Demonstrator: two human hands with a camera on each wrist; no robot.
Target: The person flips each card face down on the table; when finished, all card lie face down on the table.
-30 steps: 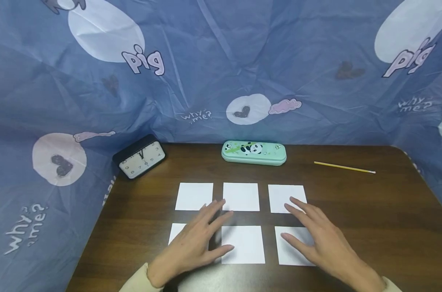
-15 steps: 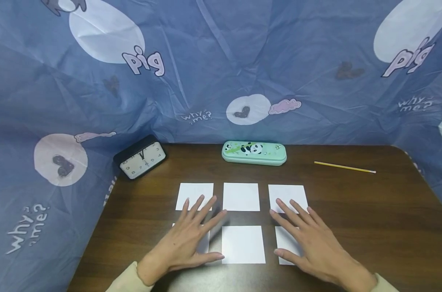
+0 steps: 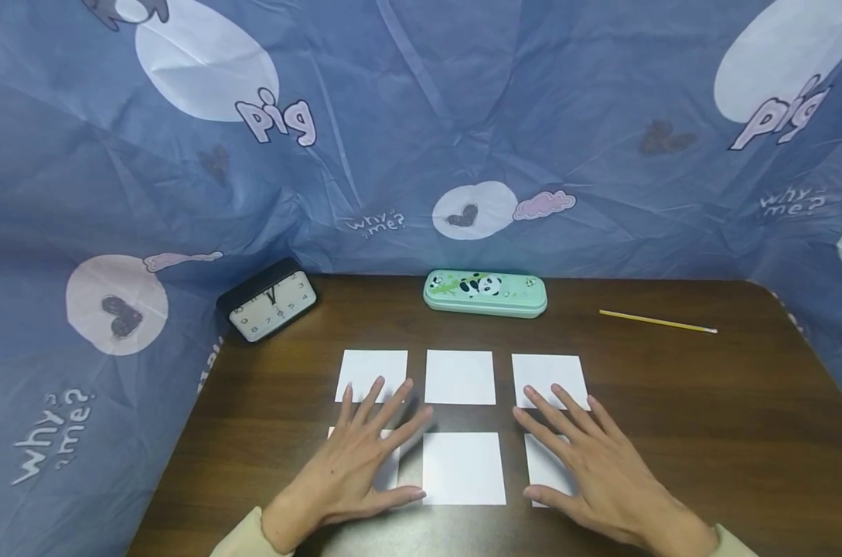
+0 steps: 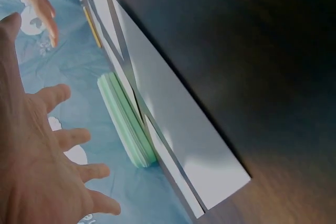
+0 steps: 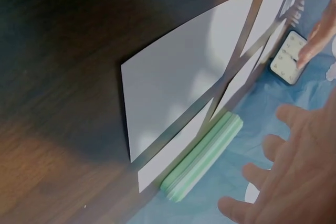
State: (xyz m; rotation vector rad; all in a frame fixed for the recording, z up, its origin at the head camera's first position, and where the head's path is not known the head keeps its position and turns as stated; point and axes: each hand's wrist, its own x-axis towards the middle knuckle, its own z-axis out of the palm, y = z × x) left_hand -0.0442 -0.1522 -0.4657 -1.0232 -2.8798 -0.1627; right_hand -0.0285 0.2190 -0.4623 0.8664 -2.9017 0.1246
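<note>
Both hands are spread wide and flat, the left hand (image 3: 354, 472) over the near-left paper square (image 3: 389, 468), the right hand (image 3: 598, 472) over the near-right paper square (image 3: 546, 464), holding nothing, with the middle paper square (image 3: 463, 468) bare between them on the table (image 3: 706, 418).

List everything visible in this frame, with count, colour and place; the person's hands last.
paper squares: six, white, two rows of three mid-table
pencil case: one, mint green with panda print, back centre
clock: one, black with pale face, back left
pencil: one, yellow, back right
table: one, dark brown wood
cloth backdrop: one, blue with printed words, behind and beside the table
left hand: fingers spread, over the front left square
right hand: fingers spread, over the front right square
</note>
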